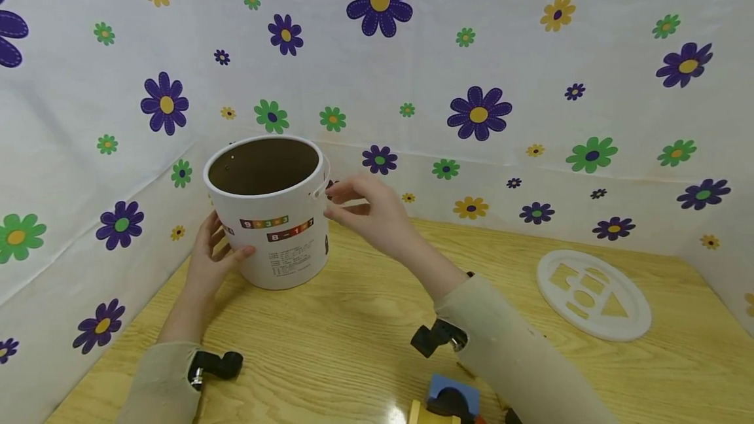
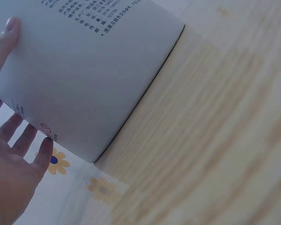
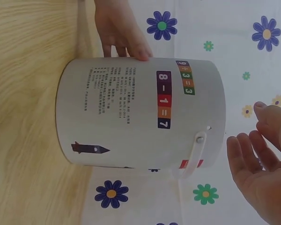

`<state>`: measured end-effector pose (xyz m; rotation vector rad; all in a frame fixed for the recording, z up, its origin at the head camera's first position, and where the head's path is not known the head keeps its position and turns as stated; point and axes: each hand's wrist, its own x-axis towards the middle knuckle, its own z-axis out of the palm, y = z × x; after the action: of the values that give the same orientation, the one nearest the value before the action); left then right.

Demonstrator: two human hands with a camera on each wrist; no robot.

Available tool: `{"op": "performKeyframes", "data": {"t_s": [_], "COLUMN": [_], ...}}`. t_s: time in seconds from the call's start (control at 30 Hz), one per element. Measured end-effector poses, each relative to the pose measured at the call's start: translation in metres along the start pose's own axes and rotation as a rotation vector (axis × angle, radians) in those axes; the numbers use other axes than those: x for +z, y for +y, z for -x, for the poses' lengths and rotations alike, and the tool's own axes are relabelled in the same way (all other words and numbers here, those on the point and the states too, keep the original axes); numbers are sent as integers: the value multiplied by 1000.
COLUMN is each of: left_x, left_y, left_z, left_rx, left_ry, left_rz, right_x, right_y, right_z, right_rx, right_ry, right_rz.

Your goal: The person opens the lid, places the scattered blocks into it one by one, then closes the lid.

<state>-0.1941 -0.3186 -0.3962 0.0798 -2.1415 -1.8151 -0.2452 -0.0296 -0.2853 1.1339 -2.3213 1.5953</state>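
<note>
A white bucket (image 1: 283,214), printed with coloured sums and small lettering, stands upright on the table toward the left, its open top dark inside. My left hand (image 1: 206,260) holds its left side, with the thumb against the front and the fingers round the side. By the right rim, my right hand (image 1: 377,211) hovers with loosely bent fingers. The right wrist view shows that hand (image 3: 264,164) apart from the bucket, with nothing in it. A thin white handle (image 3: 195,152) is fixed near the rim and hangs along the far side.
A white round lid (image 1: 637,319) with shaped cut-outs lies on the wooden table (image 1: 353,326) at the right. Near the front edge, partly beside the right sleeve, are a blue block (image 1: 442,382) and a yellow block (image 1: 432,415). A flower-patterned cloth (image 1: 412,70) encloses the table's back and sides.
</note>
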Motion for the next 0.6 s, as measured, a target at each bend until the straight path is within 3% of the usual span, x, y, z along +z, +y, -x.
{"op": "performKeyframes", "data": {"t_s": [0.23, 0.4, 0.6], "left_x": [-1, -1, -5], "left_y": [-1, -1, -16], "left_z": [-1, -2, -10], "left_rx": [-13, -12, 4], "left_ry": [-9, -5, 2], "left_rz": [0, 1, -8], "right_x": [-19, -34, -50], "right_y": [8, 10, 17], "right_z": [42, 70, 104], "right_rx": [-9, 31, 84], "right_ry": [-52, -92, -158], "right_rz": [-98, -113, -90]}}
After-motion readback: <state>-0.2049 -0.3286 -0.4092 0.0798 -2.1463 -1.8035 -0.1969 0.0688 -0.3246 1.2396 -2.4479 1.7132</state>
